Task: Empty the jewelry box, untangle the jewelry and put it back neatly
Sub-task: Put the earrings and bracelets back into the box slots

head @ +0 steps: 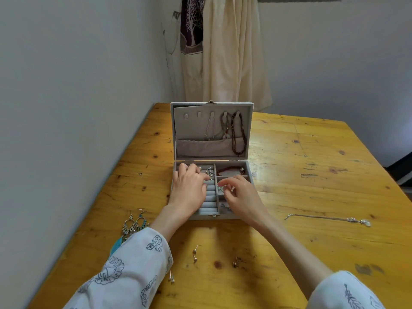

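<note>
open grey jewelry box on table

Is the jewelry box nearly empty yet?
Not yet. Out on the table: dangly earrings, small studs and a silver chain. The right hand is pinching a small piece inside the box; the left hand rests there. Necklaces still hang in the lid.

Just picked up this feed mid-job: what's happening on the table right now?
A person is working in the open jewelry box. The left hand rests on the ring rolls; the right hand pinches a small silver piece over a right-side compartment. Necklaces hang in the lid and a red bracelet lies inside. Earrings, studs and a chain lie on the table.
</note>
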A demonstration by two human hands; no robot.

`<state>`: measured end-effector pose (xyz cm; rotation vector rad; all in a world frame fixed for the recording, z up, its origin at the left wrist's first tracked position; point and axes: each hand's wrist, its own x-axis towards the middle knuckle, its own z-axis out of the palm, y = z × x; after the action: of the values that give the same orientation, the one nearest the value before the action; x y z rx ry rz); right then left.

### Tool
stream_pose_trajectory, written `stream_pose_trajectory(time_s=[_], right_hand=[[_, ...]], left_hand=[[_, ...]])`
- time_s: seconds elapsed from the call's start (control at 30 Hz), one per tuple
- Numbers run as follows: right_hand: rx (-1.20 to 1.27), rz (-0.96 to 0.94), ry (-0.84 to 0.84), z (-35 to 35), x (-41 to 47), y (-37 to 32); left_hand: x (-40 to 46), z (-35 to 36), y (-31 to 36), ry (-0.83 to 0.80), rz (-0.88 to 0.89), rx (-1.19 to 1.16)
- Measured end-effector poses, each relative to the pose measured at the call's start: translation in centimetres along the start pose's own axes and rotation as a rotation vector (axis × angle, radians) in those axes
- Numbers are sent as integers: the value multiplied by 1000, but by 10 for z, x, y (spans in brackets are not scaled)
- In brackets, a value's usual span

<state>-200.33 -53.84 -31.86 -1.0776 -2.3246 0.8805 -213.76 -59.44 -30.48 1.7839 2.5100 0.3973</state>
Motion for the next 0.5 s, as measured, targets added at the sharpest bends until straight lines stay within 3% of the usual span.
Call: stream_pose_trajectory(time_s=[0.5], right_hand=[[11, 96, -69, -5, -130, 13]], left_hand=[[-147, 20, 51, -82, 17, -350]])
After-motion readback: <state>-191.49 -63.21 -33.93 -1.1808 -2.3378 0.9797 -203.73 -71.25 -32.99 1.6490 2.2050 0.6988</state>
